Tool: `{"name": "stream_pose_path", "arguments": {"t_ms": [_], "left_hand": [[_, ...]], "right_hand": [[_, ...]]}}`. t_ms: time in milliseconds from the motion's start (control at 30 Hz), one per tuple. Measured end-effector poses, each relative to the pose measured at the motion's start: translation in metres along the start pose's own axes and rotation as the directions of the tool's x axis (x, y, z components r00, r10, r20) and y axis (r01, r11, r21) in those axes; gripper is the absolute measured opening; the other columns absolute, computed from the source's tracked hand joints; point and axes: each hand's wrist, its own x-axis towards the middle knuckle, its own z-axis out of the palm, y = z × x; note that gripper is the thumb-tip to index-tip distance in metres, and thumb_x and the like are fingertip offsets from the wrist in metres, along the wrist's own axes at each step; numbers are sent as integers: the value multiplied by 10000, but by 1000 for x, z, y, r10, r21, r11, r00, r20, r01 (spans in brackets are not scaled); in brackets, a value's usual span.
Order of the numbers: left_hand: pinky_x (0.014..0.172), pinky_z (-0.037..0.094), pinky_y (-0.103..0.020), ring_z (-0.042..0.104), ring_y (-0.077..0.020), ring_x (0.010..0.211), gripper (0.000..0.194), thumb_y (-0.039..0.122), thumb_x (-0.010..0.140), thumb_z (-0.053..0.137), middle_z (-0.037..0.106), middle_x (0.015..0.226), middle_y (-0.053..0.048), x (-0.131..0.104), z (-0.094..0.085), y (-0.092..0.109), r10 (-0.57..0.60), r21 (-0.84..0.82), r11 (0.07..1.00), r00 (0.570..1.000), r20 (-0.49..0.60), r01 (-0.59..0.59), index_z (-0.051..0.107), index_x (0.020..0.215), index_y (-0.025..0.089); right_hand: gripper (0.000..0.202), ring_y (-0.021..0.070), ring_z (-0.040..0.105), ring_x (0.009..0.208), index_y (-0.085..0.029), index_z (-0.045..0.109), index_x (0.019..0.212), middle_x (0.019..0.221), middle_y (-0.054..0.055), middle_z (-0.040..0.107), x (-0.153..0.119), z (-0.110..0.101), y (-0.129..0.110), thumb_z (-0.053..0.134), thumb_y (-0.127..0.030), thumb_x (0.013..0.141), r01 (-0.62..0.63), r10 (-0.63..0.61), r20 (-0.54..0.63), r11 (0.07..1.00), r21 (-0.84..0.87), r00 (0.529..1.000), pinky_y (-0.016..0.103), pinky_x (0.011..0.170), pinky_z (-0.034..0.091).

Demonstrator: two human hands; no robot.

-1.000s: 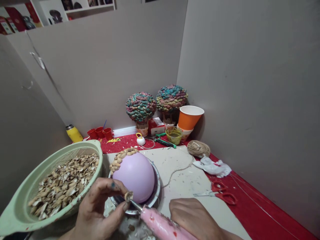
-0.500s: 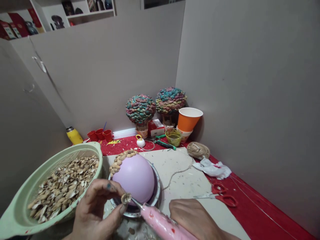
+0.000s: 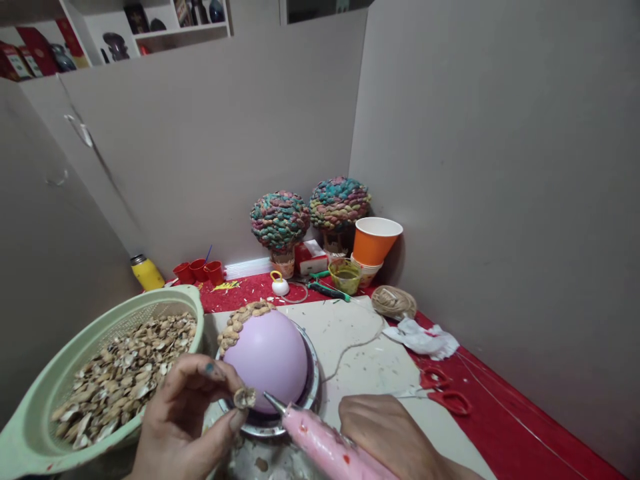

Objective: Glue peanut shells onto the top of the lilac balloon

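Note:
Between thumb and fingers, my left hand (image 3: 193,417) pinches a peanut shell (image 3: 245,398) with its hollow side showing. My right hand (image 3: 387,430) is wrapped round a pink glue gun (image 3: 327,440), whose metal nozzle points at the shell with a small gap between. Behind them a lilac ball (image 3: 270,357) rests in a round metal dish (image 3: 314,393). Peanut shells (image 3: 243,321) cover the ball's upper left edge. On my left, a pale green colander (image 3: 200,320) holds a heap of loose shells (image 3: 130,377).
Two colourful shell-covered trees (image 3: 281,223) stand at the back beside an orange paper cup (image 3: 375,247). A twine ball (image 3: 394,303), white tissue (image 3: 423,339) and red-handled scissors (image 3: 453,400) lie on the right. Red cups (image 3: 199,270) and a yellow bottle (image 3: 147,272) sit back left.
My left hand has drawn the peanut shell slightly left, away from the nozzle tip. The glue gun and my right hand have barely moved.

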Motion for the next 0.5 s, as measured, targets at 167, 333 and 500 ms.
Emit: {"name": "stream_pose_path", "arguments": {"t_ms": [167,333,500], "left_hand": [[686,572,-108,701,-92,731,276,134,761,784,727,816,68,9,-14,20,2,-34,999,994,-113,-6,635,909,313],[763,570,-124,689,-99,802,239,148,771,775,715,841,60,16,-28,24,53,-69,995,983,-176,-66,618,886,286],[780,567,-134,674,-97,791,239,110,759,769,695,829,53,20,-32,24,47,-49,997,983,-177,-57,602,840,260]], "right_hand": [[301,202,555,487,-251,642,764,542,23,561,-10,-2,27,528,-455,954,-136,136,-10,991,6,991,297,493,458],[340,193,557,508,-244,539,683,600,25,593,-18,-13,54,481,-437,957,-468,477,109,878,-97,872,298,498,409],[123,234,622,702,-212,549,775,796,68,678,-23,-9,70,580,-313,838,-610,711,361,703,-366,604,291,588,362]]}}
